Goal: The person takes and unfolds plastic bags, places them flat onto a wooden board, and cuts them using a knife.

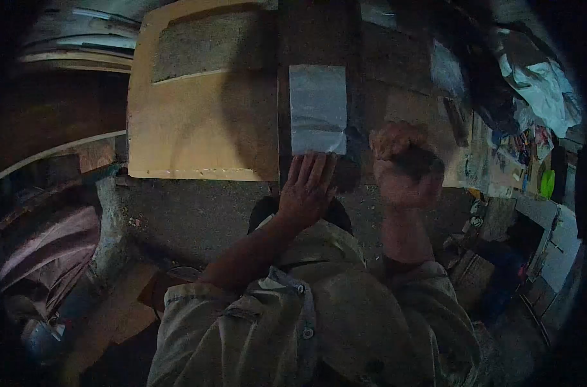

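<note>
Through the head camera I have the pale grey sheet (318, 97) near the middle of my view, lying lengthwise away from the body on a dark strip (316, 32) that runs across the desk (190, 135). A crease crosses the sheet's lower part, and its near edge looks slightly ruffled. My left hand (306, 193) is laid flat, fingers straight and close together, with the fingertips at that near edge; I see nothing gripped in it. My right hand (395, 169) is to the right of the sheet, apart from it and blurred, its fingers curled inward. A dark patch shows against it, but I cannot tell whether the hand grips something there. Left of the dark strip, the desk has a tan wooden top, with a dark rectangular patch (209, 48) toward its far side. Farther right I make out a crumpled white plastic sheet (538, 84) and, nearer than that, a bright green item (547, 185) too small to identify. Long boards (80, 58) lie at the far left, and a brownish cloth (48, 251) hangs in folds at the near left.
</note>
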`<state>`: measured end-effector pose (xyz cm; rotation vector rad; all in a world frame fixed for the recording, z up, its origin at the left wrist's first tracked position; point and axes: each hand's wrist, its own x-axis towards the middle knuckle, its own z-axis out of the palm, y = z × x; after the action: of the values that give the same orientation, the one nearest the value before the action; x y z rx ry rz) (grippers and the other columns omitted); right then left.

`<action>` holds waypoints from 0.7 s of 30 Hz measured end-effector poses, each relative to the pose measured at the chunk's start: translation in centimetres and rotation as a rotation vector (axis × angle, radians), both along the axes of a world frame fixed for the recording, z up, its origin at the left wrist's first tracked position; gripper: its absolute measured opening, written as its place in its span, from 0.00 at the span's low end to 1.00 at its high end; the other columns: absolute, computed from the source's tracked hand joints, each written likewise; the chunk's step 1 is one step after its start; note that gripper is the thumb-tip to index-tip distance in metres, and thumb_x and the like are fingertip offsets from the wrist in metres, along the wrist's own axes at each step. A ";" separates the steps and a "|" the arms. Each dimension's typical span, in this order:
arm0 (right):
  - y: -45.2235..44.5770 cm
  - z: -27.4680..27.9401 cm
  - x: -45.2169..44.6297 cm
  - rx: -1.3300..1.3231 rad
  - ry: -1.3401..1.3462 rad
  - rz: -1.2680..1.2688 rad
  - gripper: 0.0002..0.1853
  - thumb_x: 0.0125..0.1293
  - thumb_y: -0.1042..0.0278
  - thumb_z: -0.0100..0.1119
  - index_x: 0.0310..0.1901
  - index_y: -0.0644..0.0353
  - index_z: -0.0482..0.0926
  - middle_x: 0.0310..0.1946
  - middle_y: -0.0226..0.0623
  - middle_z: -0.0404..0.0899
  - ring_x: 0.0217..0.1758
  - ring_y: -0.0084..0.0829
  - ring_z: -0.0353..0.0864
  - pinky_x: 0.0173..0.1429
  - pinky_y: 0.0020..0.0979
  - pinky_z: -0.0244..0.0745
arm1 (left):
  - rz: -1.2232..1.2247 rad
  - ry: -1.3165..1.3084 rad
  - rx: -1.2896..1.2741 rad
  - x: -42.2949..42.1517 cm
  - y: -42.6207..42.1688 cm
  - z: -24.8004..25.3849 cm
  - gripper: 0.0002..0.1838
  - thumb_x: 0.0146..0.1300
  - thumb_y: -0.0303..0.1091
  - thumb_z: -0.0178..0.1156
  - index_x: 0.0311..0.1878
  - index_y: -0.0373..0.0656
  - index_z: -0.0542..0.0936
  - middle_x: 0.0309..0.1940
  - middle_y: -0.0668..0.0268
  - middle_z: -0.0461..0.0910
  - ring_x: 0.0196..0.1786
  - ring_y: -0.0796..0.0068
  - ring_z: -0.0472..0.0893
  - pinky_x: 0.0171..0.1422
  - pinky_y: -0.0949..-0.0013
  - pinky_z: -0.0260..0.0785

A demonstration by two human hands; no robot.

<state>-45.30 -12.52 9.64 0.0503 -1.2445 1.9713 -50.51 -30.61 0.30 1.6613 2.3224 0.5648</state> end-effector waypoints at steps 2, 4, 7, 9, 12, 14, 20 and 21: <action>0.0 0.0 0.0 0.040 0.020 0.051 0.33 0.63 0.34 0.54 0.46 0.63 0.74 0.37 0.37 0.72 0.38 0.32 0.70 0.41 0.35 0.65 | -0.014 0.011 0.012 0.2 -0.3 -0.3 0.38 0.60 0.43 0.62 0.71 0.42 0.61 0.70 0.53 0.52 0.73 0.47 0.54 0.75 0.45 0.50; -0.2 0.2 -0.1 0.051 0.040 -0.015 0.35 0.62 0.31 0.54 0.46 0.64 0.74 0.37 0.38 0.73 0.38 0.32 0.70 0.41 0.35 0.65 | 0.009 0.012 0.108 0.3 -0.2 -0.4 0.37 0.61 0.43 0.61 0.70 0.41 0.62 0.68 0.52 0.56 0.72 0.48 0.56 0.74 0.44 0.50; -1.6 1.8 -0.5 0.048 0.097 0.024 0.37 0.62 0.30 0.52 0.45 0.66 0.74 0.37 0.38 0.73 0.39 0.31 0.71 0.41 0.35 0.66 | 0.000 -0.035 -0.033 -0.2 0.2 1.1 0.35 0.62 0.43 0.60 0.70 0.40 0.63 0.65 0.50 0.61 0.72 0.47 0.58 0.74 0.42 0.50; -3.5 1.5 -0.4 -0.051 0.046 0.066 0.38 0.63 0.29 0.50 0.47 0.66 0.73 0.38 0.39 0.73 0.40 0.32 0.71 0.44 0.35 0.67 | -0.004 -0.035 -0.033 -0.1 -0.1 0.9 0.34 0.64 0.43 0.58 0.70 0.40 0.62 0.66 0.50 0.61 0.72 0.47 0.57 0.75 0.43 0.49; -4.6 2.2 -1.8 -0.077 0.009 0.092 0.37 0.61 0.27 0.49 0.44 0.64 0.72 0.36 0.39 0.71 0.38 0.32 0.68 0.44 0.36 0.65 | -0.016 -0.048 -0.028 -0.3 -0.1 0.9 0.31 0.66 0.44 0.56 0.69 0.40 0.64 0.67 0.50 0.61 0.73 0.47 0.56 0.75 0.43 0.48; -4.9 3.2 -2.6 0.020 0.047 0.072 0.36 0.60 0.27 0.49 0.39 0.61 0.71 0.32 0.39 0.69 0.34 0.31 0.66 0.41 0.37 0.62 | -0.026 -0.070 -0.033 -0.2 -0.2 0.7 0.30 0.66 0.44 0.55 0.67 0.39 0.66 0.67 0.50 0.61 0.73 0.47 0.56 0.75 0.43 0.48; -5.3 -0.3 -3.7 -0.115 -0.034 0.093 0.36 0.61 0.29 0.51 0.38 0.64 0.72 0.32 0.39 0.69 0.34 0.33 0.67 0.41 0.37 0.63 | -0.032 -0.140 0.025 -0.4 -0.1 0.6 0.29 0.65 0.45 0.55 0.65 0.38 0.68 0.67 0.50 0.62 0.73 0.47 0.57 0.75 0.42 0.47; -5.1 -0.3 -3.9 -0.139 -0.034 0.091 0.36 0.61 0.29 0.51 0.38 0.65 0.73 0.32 0.39 0.69 0.34 0.33 0.67 0.41 0.37 0.63 | -0.018 -0.097 0.006 -0.5 0.0 0.5 0.29 0.65 0.45 0.55 0.66 0.38 0.68 0.67 0.50 0.61 0.73 0.47 0.56 0.75 0.42 0.47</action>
<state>-49.16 -17.64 9.38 0.0039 -1.1407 2.1405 -51.02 -30.56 0.80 1.6181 2.2379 0.6343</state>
